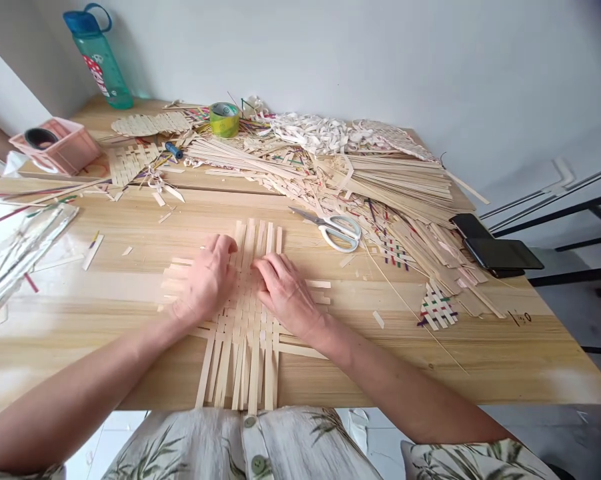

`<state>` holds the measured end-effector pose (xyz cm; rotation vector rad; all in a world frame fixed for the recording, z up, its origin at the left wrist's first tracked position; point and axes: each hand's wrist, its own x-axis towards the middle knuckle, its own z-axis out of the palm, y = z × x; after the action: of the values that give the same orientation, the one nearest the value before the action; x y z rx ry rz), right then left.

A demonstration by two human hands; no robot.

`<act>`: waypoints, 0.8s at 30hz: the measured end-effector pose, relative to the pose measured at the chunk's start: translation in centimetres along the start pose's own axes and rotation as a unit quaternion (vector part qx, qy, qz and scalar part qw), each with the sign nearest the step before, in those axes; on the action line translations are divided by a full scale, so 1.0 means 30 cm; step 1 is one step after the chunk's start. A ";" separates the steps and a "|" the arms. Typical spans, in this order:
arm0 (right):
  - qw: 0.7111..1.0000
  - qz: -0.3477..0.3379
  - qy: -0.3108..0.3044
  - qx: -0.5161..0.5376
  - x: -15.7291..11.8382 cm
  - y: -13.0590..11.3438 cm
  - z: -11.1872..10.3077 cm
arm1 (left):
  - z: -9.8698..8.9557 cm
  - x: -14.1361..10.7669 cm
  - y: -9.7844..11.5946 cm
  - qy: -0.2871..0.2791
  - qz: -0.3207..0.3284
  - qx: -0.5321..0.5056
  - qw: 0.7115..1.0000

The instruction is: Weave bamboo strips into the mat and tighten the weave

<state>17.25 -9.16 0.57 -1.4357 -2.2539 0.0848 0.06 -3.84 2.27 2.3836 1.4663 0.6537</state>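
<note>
A woven mat of pale flat strips (245,327) lies on the table in front of me, loose strip ends sticking out on all four sides. My left hand (211,277) rests over its upper left part, fingers curled; whatever lies under the fingertips is hidden. On the upper right part sits my right hand (285,287), its thumb and fingers pressed together at the weave, with the exact strip too small to make out. White-handled scissors (340,232) lie just beyond my right hand.
Behind the mat are heaped strips (390,183), green tape (224,120), a pink basket (63,147) and a teal bottle (103,63). Black phones (500,253) lie at the right edge, near a small woven piece (437,307). Clear plastic (20,253) is at left.
</note>
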 end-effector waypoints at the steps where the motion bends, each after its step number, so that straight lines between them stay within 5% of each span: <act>1: 1.000 -0.008 0.005 -0.001 -0.002 -0.001 -0.002 | -0.013 0.009 -0.016 0.001 -0.008 -0.017 1.000; 11: 0.998 -0.050 0.013 0.022 0.000 -0.020 0.010 | -0.030 -0.045 -0.072 -0.020 0.079 0.024 0.996; 24: 0.998 -0.034 -0.043 0.015 0.024 -0.021 0.008 | -0.011 -0.042 -0.072 -0.030 0.086 0.084 0.992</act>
<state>16.37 -8.77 0.79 -1.3636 -2.3586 0.1600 -2.26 -3.99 1.30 2.6563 1.3515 0.5076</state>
